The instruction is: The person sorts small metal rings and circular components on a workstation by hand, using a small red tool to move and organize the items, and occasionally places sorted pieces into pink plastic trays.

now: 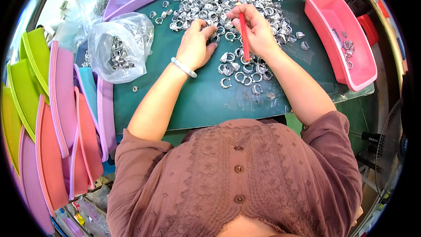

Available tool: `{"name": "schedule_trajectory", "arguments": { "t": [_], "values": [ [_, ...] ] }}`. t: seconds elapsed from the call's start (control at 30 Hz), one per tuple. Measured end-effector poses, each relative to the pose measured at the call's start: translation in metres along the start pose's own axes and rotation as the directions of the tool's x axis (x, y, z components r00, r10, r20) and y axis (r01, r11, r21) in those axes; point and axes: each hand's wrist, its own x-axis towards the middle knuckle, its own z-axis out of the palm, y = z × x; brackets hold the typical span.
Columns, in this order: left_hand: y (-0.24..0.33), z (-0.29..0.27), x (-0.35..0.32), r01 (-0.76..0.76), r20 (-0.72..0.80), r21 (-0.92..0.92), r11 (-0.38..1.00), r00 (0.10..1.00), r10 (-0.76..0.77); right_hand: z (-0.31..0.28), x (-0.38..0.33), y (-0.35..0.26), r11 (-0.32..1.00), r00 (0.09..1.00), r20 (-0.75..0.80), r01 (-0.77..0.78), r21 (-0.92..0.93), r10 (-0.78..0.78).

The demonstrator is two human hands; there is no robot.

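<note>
Metal rings [228,4], small and silvery, lie heaped across the far half of a dark green mat [197,101] that covers the worktable. A smaller group of rings [243,72] is set out in loose rows nearer the person. A pink basket [346,48] with a few rings in it sits at the right edge of the mat, a clear plastic bag [120,46] of more rings at the left, and stacked baskets [52,118] in green, purple and coral stand on edge beyond it. A fan [390,145] stands low at the right.

The left hand [195,46], a pale bangle [184,67] on its wrist, rests palm down at the heap's near edge, fingertips curled onto rings there. The right hand [256,28] pinches a red stick [244,39] between thumb and fingers, its lower end just above the rowed rings.
</note>
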Motion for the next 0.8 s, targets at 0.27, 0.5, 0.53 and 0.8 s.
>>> {"name": "schedule_trajectory", "arguments": {
  "t": [0.27,0.5,0.53,0.8],
  "values": [
    [0.000,-0.004,-0.010,0.015,0.019,-0.171,0.985,1.000,-0.012,0.002,-0.002,-0.003,0.999,0.999,0.041,-0.023,-0.029,0.025],
    [0.002,-0.008,-0.026,0.194,0.055,-0.518,0.833,0.979,-0.194,0.006,-0.008,-0.008,0.999,0.994,0.106,0.001,-0.052,0.005],
    [0.001,-0.007,-0.027,0.230,0.065,-0.606,0.761,0.968,-0.241,0.007,-0.008,-0.011,0.997,0.992,0.122,-0.007,-0.073,0.016],
    [-0.009,-0.003,-0.029,0.232,0.173,-0.946,0.225,0.952,-0.254,0.012,-0.013,-0.025,0.998,0.975,0.220,-0.002,-0.060,0.015]
  ]
}}
